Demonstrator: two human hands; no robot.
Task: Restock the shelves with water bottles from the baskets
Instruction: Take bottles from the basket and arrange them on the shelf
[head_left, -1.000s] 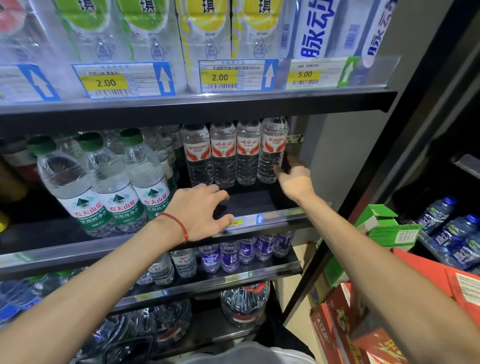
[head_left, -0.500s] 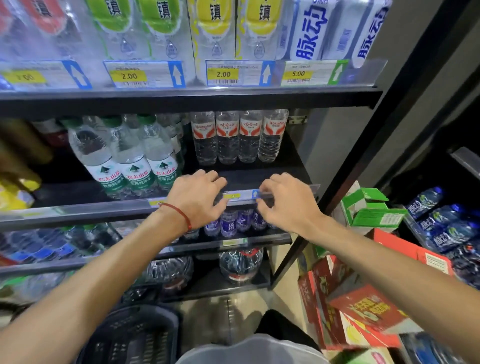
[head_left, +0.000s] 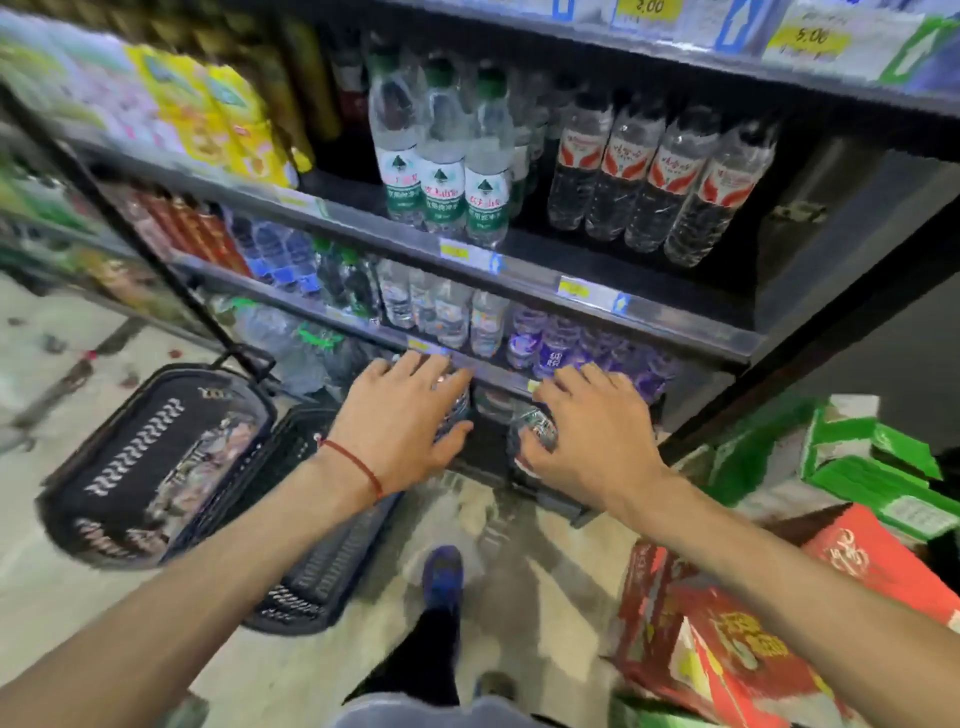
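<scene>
My left hand (head_left: 400, 421), with a red string at the wrist, and my right hand (head_left: 592, 431) hang side by side in front of the lowest shelf rail (head_left: 498, 376). Both have spread fingers and hold nothing. Large clear bottles (head_left: 535, 431) on the bottom shelf show between and behind the fingers. A black basket (head_left: 156, 457) holding bottles stands on the floor to the left, and a second black basket (head_left: 311, 525) sits beside it under my left forearm. Green-capped water bottles (head_left: 441, 156) and red-labelled water bottles (head_left: 654, 176) fill the shelf above.
Small purple-labelled bottles (head_left: 550, 348) stand on the shelf just above my hands. Red cartons (head_left: 737, 639) and green cartons (head_left: 872, 462) are stacked on the floor at the right. My blue shoe (head_left: 441, 571) is on the pale floor between baskets and cartons.
The view has swung down and left, bringing the floor baskets into sight. Both hands have dropped from the middle shelf rail to the lowest shelf, still holding nothing.
</scene>
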